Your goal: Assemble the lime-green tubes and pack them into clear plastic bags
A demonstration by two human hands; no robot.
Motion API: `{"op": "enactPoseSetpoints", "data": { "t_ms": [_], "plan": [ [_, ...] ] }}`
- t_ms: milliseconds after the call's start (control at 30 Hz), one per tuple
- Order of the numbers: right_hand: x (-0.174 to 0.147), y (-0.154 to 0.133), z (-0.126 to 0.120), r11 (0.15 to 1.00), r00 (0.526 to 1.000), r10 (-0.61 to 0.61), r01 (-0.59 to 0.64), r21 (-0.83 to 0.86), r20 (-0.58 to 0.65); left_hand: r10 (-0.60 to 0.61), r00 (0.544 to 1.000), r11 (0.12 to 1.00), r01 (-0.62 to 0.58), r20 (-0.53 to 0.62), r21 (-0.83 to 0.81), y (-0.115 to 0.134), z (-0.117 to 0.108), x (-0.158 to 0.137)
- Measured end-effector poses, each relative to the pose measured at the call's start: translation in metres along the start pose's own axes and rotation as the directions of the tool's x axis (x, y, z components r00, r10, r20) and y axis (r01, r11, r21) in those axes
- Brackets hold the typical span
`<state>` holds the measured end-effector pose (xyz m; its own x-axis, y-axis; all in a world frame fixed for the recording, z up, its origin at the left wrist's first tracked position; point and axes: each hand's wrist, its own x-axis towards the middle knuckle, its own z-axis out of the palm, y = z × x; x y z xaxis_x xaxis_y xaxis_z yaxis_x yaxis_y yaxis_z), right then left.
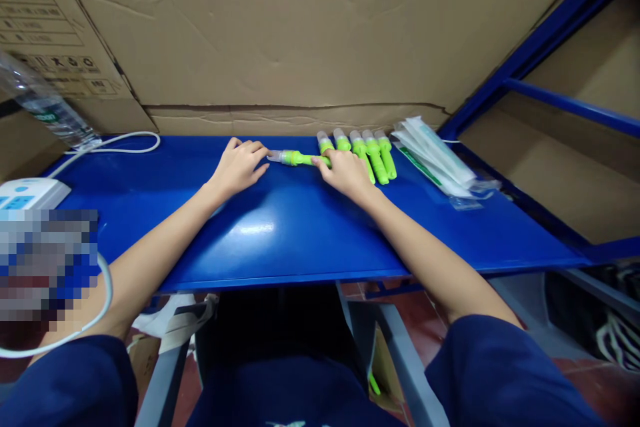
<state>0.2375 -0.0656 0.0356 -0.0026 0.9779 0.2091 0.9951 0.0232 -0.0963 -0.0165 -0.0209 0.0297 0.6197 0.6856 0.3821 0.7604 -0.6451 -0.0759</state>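
Note:
A lime-green stick with a clear, see-through cap [302, 159] lies level across the middle of the blue table. My right hand [346, 170] is closed around its handle end, and the palm hides part of that end. At the capped end is my left hand [241, 165], its fingers apart and its fingertips close to the cap's tip; I cannot tell whether they touch it. Behind and to the right of my right hand, several similar lime-green capped sticks [383, 159] lie side by side in a row, some partly covered by the hand.
White packets in clear plastic wrap [437, 157] lie right of the row. A white power strip [35, 193] with a cable sits at the left, a clear plastic bottle [50, 107] behind it. Cardboard [300, 33] walls the back. Blue metal bars [575, 105] frame the right side.

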Motion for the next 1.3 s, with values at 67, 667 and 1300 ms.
{"op": "enactPoseSetpoints", "data": {
  "t_ms": [67,667,1300],
  "plan": [
    [-0.001,0.0,0.001,0.999,0.999,0.033,-0.033,-0.005,-0.001,-0.003,1.0,1.0,0.003,0.006,-0.003,0.0,0.001,0.0],
    [0.002,0.004,0.007,0.999,0.998,0.013,-0.01,0.05,-0.063,-0.003,0.997,1.0,0.002,0.075,0.01,0.001,0.003,0.0],
    [0.032,0.169,0.001,0.746,0.739,0.664,-0.665,0.038,-0.112,0.005,0.997,1.0,-0.006,0.072,0.006,0.0,0.001,0.001]
  ]
}}
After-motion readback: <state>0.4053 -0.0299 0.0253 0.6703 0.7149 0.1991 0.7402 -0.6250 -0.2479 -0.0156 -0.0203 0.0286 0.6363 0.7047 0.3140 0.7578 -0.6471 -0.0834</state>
